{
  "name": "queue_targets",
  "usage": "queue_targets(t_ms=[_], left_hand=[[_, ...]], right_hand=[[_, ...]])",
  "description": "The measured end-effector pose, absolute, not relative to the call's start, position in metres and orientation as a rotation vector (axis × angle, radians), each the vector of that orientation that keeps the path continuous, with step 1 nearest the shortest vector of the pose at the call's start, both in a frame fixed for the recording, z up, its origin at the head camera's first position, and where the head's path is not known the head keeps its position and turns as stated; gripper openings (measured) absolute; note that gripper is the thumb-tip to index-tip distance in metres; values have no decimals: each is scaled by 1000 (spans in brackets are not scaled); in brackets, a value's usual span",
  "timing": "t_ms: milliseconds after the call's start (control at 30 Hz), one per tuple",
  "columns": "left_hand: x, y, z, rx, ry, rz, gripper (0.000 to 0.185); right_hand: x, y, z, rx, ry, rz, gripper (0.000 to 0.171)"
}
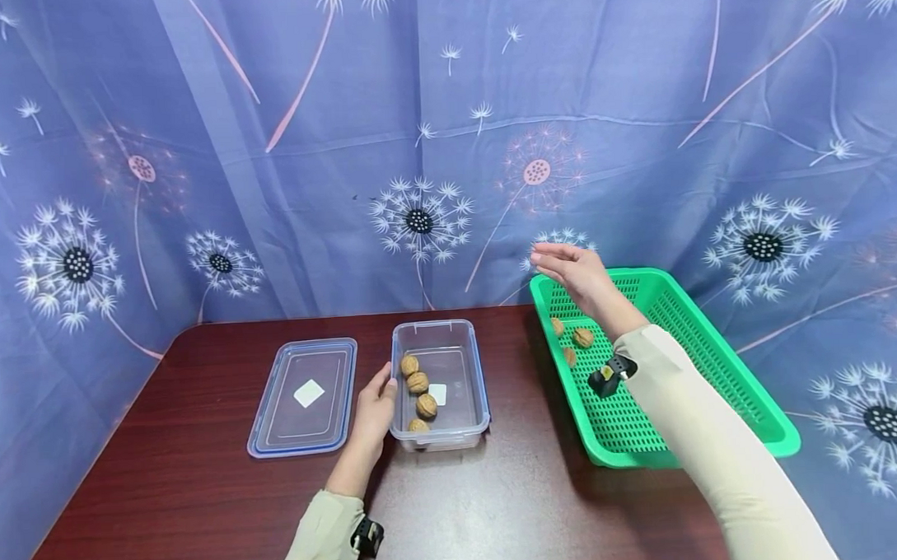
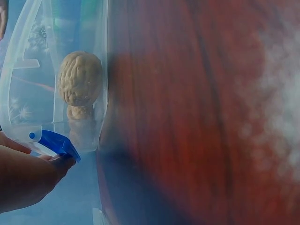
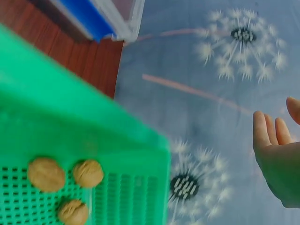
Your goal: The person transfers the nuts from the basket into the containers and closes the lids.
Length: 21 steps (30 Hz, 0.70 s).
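In the head view, the left hand [image 1: 375, 406] rests with straight fingers against the left wall of the clear box [image 1: 474, 378], probably to keep it from sliding on the dark wooden surface [image 1: 501, 509]. Four walnuts [image 1: 418, 382] lie in a row inside the box, near its left wall. The lid [image 1: 304, 396] lies flat just left of the box. The right hand [image 1: 578, 275] is raised, open and empty, over the far left corner of the green basket [image 1: 719, 369], where three more walnuts [image 1: 582, 337] lie.

In the left wrist view, one walnut [image 2: 79, 77] shows through the clear wall, and a fingertip touches the blue clip [image 2: 54, 143].

In the right wrist view, the fingers [image 3: 274, 133] are straight and hold nothing; three walnuts [image 3: 46, 174] sit in the corner of the basket [image 3: 70, 126].
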<state>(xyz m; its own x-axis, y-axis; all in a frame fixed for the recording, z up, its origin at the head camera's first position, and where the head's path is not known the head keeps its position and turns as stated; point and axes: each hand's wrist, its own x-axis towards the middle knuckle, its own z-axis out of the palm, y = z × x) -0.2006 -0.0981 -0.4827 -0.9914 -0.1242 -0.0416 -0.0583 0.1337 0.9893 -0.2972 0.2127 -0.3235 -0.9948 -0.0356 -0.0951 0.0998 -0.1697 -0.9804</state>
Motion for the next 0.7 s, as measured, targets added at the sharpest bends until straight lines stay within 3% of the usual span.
queue_targets(t_ms=[200,433,700], left_hand=[[-199,-99,-481,191,-2333,-2045,45],[-199,-99,-480,177,-2325,-2055,45],[-199,-99,-481,191,-2317,-2057,45]], right_hand=[[-302,240,-336,137,1913,-2429,50],[-303,264,-353,226,1930,-2409,62],[-305,280,-374,297,1994,-2326,64]])
